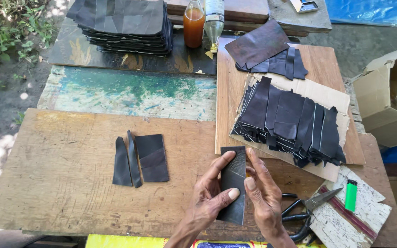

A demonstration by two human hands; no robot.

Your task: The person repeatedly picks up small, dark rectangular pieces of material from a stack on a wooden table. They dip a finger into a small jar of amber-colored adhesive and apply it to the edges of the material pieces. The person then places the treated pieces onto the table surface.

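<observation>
head view | dark leather piece point(233, 183) at lower centre, just above the counter point(60, 183) | left hand point(207, 200) thumb across its face, right hand point(263, 197) fingers point(250, 183) pinching its right edge | judged thin, light, floppy, grippy; best held by both long edges | scissors point(306, 206) just right

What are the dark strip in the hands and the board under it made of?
Dark strip, pinched between left hand and right hand: likely leather, matte black with a slight sheen. Board: bare worn wood, grain and stains visible.
</observation>
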